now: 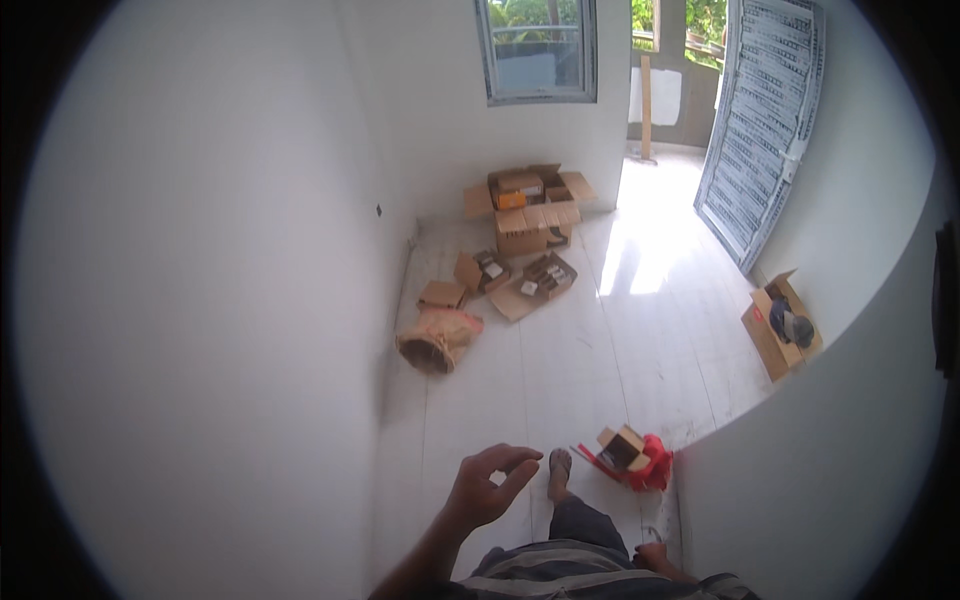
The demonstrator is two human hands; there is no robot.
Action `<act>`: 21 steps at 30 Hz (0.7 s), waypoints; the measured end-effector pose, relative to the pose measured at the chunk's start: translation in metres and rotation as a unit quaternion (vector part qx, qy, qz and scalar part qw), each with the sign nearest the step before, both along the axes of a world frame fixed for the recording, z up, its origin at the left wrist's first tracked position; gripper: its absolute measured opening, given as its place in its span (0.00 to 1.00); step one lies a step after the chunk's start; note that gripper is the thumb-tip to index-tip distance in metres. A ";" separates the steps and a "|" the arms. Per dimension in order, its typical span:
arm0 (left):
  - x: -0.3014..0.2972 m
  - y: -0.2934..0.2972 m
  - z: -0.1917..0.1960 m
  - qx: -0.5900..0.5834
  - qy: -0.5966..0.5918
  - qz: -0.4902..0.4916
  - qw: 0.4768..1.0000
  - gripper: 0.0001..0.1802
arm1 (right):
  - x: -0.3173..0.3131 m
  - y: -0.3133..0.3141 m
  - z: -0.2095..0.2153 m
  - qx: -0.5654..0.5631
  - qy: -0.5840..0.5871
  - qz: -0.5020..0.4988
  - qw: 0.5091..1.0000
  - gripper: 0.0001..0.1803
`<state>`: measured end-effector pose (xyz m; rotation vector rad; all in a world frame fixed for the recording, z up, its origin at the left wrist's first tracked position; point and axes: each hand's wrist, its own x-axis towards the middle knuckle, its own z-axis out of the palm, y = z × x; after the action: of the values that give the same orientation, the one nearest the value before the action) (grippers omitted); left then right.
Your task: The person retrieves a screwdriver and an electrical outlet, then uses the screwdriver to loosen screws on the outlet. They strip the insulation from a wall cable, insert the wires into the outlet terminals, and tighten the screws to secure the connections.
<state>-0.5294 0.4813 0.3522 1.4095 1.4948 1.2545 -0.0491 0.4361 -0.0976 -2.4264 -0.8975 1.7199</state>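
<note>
My left hand is raised in front of me, its thumb and fingers curled into a loop with the tips pinched together. Whatever they may hold is too small to make out. Low beside my right hip, my right hand is closed. A small pale curved thing shows just above it, too blurred to name. Nearest to that hand on the floor is a small open cardboard box, lying against a red bag.
Ahead, a large open carton holds smaller boxes. Opened boxes and a brown sack lie along the left wall. At right, another carton has a dark item on top. A wrapped door stands open beside the bright doorway.
</note>
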 end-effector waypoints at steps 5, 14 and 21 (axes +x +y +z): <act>-0.038 0.122 -0.150 -0.185 0.127 0.009 0.974 0.20 | -0.058 0.164 0.024 -0.001 0.034 -0.047 0.998 0.04; -0.118 0.246 -0.324 -0.344 0.192 -0.117 0.912 0.30 | -0.173 0.516 0.030 0.134 0.273 -0.062 0.951 0.05; -0.174 0.370 -0.329 -0.400 0.166 -0.119 0.893 0.31 | -0.328 0.655 0.096 0.119 0.188 -0.074 0.972 0.10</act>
<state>-0.7032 0.8509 0.0228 1.1952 1.7092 0.1674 -0.3768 1.0915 -0.0020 -1.8788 -0.7972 1.8103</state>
